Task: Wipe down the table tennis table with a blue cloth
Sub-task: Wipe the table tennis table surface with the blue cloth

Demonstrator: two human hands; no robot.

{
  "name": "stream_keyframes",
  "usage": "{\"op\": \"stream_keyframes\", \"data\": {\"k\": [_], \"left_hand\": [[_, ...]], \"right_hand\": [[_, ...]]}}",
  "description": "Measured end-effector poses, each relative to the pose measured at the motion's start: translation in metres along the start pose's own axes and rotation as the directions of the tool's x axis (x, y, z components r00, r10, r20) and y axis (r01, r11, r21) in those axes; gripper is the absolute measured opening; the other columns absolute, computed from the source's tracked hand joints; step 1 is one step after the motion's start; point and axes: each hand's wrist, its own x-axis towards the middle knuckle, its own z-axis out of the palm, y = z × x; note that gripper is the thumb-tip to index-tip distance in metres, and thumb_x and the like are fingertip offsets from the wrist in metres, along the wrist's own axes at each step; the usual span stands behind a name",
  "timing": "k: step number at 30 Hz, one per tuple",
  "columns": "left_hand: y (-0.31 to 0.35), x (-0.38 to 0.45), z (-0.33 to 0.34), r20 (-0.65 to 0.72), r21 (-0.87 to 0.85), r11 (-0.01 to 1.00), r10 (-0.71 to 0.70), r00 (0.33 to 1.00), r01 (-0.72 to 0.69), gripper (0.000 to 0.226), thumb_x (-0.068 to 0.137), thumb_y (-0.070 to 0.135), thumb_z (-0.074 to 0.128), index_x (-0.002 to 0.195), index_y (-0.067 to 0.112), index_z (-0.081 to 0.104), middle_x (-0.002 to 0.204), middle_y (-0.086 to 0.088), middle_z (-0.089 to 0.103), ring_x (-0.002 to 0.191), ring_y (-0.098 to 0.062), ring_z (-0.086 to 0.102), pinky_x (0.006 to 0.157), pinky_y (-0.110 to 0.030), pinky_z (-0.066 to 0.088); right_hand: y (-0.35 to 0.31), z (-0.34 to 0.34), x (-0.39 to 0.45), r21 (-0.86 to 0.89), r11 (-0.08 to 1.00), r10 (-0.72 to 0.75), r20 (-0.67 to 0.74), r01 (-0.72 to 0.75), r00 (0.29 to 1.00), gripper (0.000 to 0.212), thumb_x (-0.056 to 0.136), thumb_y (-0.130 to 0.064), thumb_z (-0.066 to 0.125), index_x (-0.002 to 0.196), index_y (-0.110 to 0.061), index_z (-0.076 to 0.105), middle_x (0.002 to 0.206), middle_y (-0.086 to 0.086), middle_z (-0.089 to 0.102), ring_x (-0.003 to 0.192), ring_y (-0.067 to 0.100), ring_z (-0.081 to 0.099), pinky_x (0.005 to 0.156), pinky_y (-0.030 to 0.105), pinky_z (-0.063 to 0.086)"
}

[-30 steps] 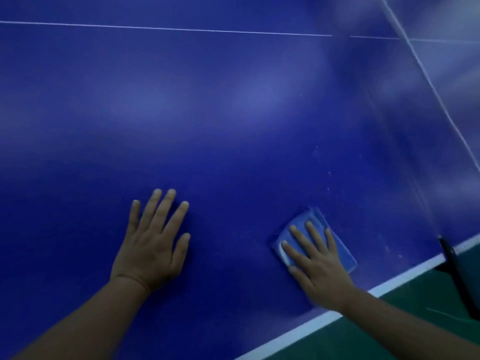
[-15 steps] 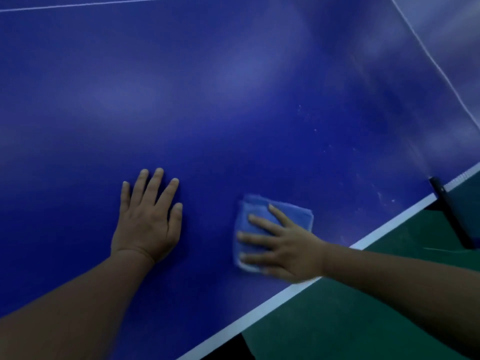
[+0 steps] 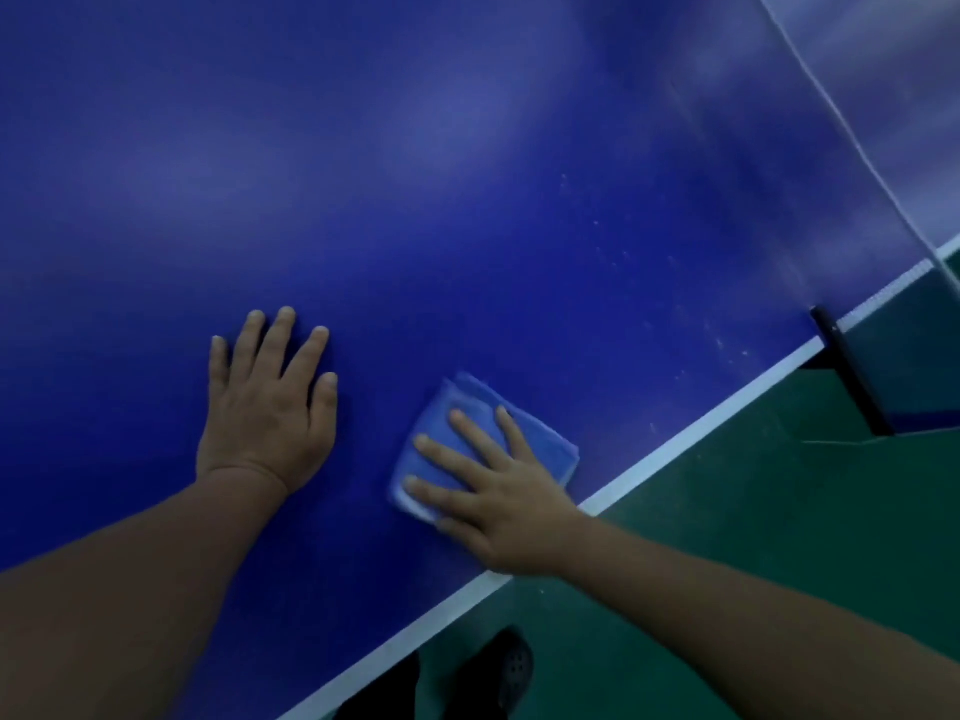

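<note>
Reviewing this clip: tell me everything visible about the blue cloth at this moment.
The blue cloth is a small, lighter-blue pad folded into a rough square, with layered edges showing at its upper corner and a soft, towel-like look. It lies flat on the darker blue table tennis table, close to the white edge line. The right hand presses on it with straight, spread fingers, covering its lower right part. The left hand lies flat on the table beside it, not touching it.
</note>
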Motion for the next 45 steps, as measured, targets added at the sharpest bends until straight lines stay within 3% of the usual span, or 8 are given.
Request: {"op": "stream_keyframes", "data": {"k": [4, 10, 15, 22, 29, 36, 41, 45], "left_hand": [[0.002, -0.002, 0.000, -0.014, 0.011, 1.000, 0.003, 1.000, -0.003, 0.065, 0.098, 0.048, 0.016, 0.152, 0.018, 0.037, 0.163, -0.009, 0.021, 0.152, -0.025, 0.006, 0.123, -0.048, -0.005], [0.004, -0.002, -0.002, -0.005, 0.027, 1.000, 0.002, 1.000, -0.001, 0.064, 0.098, 0.048, 0.017, 0.154, 0.020, 0.032, 0.164, -0.009, 0.018, 0.153, -0.026, 0.004, 0.123, -0.050, -0.004], [0.002, -0.001, 0.001, 0.000, 0.065, 0.996, 0.056, 0.998, -0.056, 0.061, 0.099, 0.048, 0.017, 0.154, 0.026, 0.031, 0.165, -0.004, 0.014, 0.153, -0.025, 0.002, 0.122, -0.052, -0.004], [0.001, 0.000, 0.004, 0.005, 0.085, 0.993, 0.077, 0.997, -0.077, 0.061, 0.100, 0.049, 0.018, 0.151, 0.024, 0.039, 0.161, -0.006, 0.028, 0.152, -0.028, 0.010, 0.122, -0.052, -0.001], [0.001, 0.000, 0.004, -0.006, 0.080, 0.995, 0.064, 0.998, -0.064, 0.059, 0.099, 0.048, 0.021, 0.150, 0.024, 0.040, 0.161, -0.005, 0.029, 0.152, -0.026, 0.011, 0.123, -0.050, -0.001], [0.001, -0.001, 0.002, 0.000, 0.081, 0.995, 0.066, 0.998, -0.065, 0.060, 0.099, 0.048, 0.021, 0.150, 0.023, 0.040, 0.160, -0.007, 0.030, 0.151, -0.028, 0.012, 0.122, -0.053, 0.001], [0.001, 0.000, 0.001, 0.012, 0.081, 0.995, 0.061, 0.998, -0.062, 0.060, 0.099, 0.048, 0.020, 0.150, 0.024, 0.040, 0.161, -0.006, 0.029, 0.152, -0.027, 0.012, 0.122, -0.052, 0.001], [-0.001, 0.000, 0.003, 0.007, 0.071, 0.995, 0.065, 0.998, -0.065, 0.060, 0.099, 0.049, 0.020, 0.150, 0.024, 0.040, 0.161, -0.006, 0.029, 0.152, -0.027, 0.011, 0.122, -0.050, -0.002]], "right_hand": [[0.068, -0.017, -0.057, -0.043, 0.922, 0.385, 0.040, -0.384, 0.922, 0.055, 0.101, -0.055, 0.024, 0.154, -0.039, 0.022, 0.165, -0.004, 0.017, 0.153, 0.034, 0.009, 0.120, 0.057, -0.001], [0.085, -0.026, 0.003, 0.187, 0.282, 0.959, -0.028, -0.941, 0.282, 0.054, 0.104, -0.050, 0.023, 0.157, -0.040, 0.017, 0.168, -0.008, 0.006, 0.154, 0.026, -0.001, 0.119, 0.063, -0.002], [0.038, -0.012, 0.024, 0.024, 0.875, 0.483, -0.016, -0.483, 0.875, 0.052, 0.104, -0.053, 0.020, 0.155, -0.040, 0.024, 0.166, -0.006, 0.017, 0.154, 0.029, 0.006, 0.120, 0.061, -0.001], [0.106, -0.027, -0.031, 0.223, 0.031, 0.999, 0.013, -0.974, 0.035, 0.056, 0.104, -0.050, 0.020, 0.158, -0.039, 0.008, 0.168, -0.007, 0.000, 0.154, 0.028, -0.004, 0.119, 0.064, -0.003], [0.062, -0.024, 0.094, 0.134, 0.692, 0.719, -0.033, -0.709, 0.695, 0.058, 0.101, -0.055, 0.016, 0.157, -0.040, 0.015, 0.168, -0.007, 0.006, 0.154, 0.026, -0.004, 0.118, 0.059, -0.009], [0.127, -0.025, -0.022, 0.212, 0.125, 0.991, 0.018, -0.969, 0.132, 0.055, 0.105, -0.051, 0.018, 0.158, -0.043, 0.007, 0.168, -0.009, 0.000, 0.154, 0.026, -0.004, 0.120, 0.062, -0.005], [0.101, -0.023, -0.032, 0.231, 0.011, 0.999, 0.029, -0.973, 0.018, 0.056, 0.105, -0.049, 0.017, 0.159, -0.038, 0.007, 0.168, -0.005, 0.000, 0.154, 0.029, -0.004, 0.119, 0.064, -0.003], [0.028, -0.009, 0.020, 0.098, 0.653, 0.757, -0.051, -0.751, 0.651, 0.054, 0.104, -0.049, 0.018, 0.156, -0.035, 0.023, 0.167, -0.002, 0.015, 0.154, 0.033, 0.007, 0.119, 0.064, 0.000]]}}
